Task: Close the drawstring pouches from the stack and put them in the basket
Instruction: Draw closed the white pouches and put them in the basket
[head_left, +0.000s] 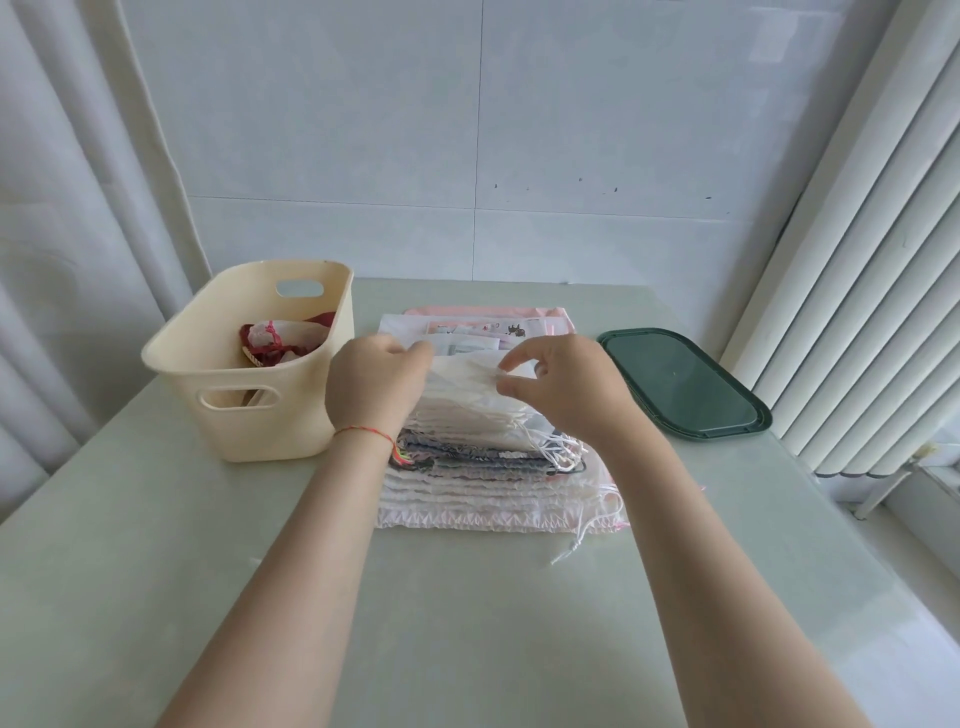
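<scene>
Now both hands, left (376, 384) and right (558, 384), pinching top white pouch (467, 376) on stack (493, 467).

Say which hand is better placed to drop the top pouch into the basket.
Left, probably. The left hand grips the top pouch on the side facing the basket; the right hand pinches its far edge, nearer the green lid.
</scene>
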